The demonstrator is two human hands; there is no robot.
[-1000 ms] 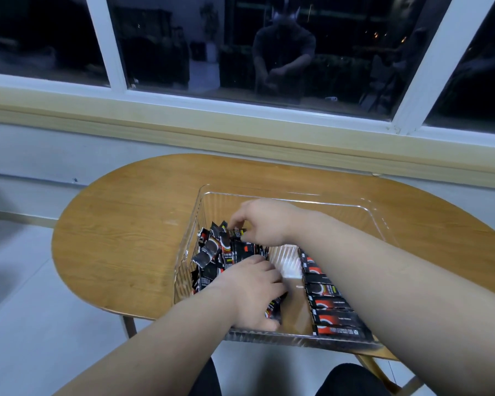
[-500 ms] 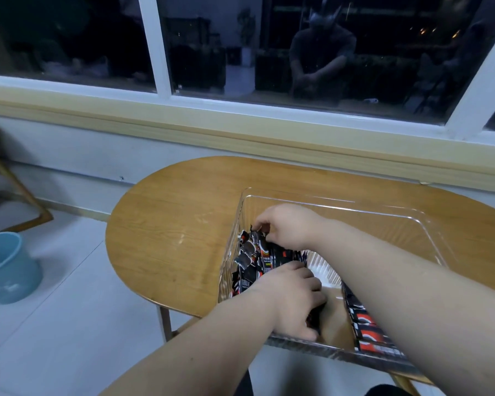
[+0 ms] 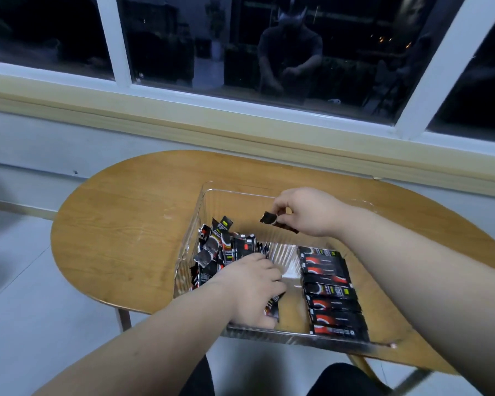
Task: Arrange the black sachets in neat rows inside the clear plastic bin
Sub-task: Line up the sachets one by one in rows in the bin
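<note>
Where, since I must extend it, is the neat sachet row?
Head view: the row lies at the right of the bin, with the loose pile left of it.

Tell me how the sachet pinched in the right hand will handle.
Probably very light: the right hand holds the sachet by a fingertip pinch alone. Likely thin and floppy, since its free end looks crinkled. It should lie flat without rolling, like the row already laid in the bin.

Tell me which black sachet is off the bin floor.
The sachet pinched in the right hand, held in the air; the others lie in the left heap or right row.
</note>
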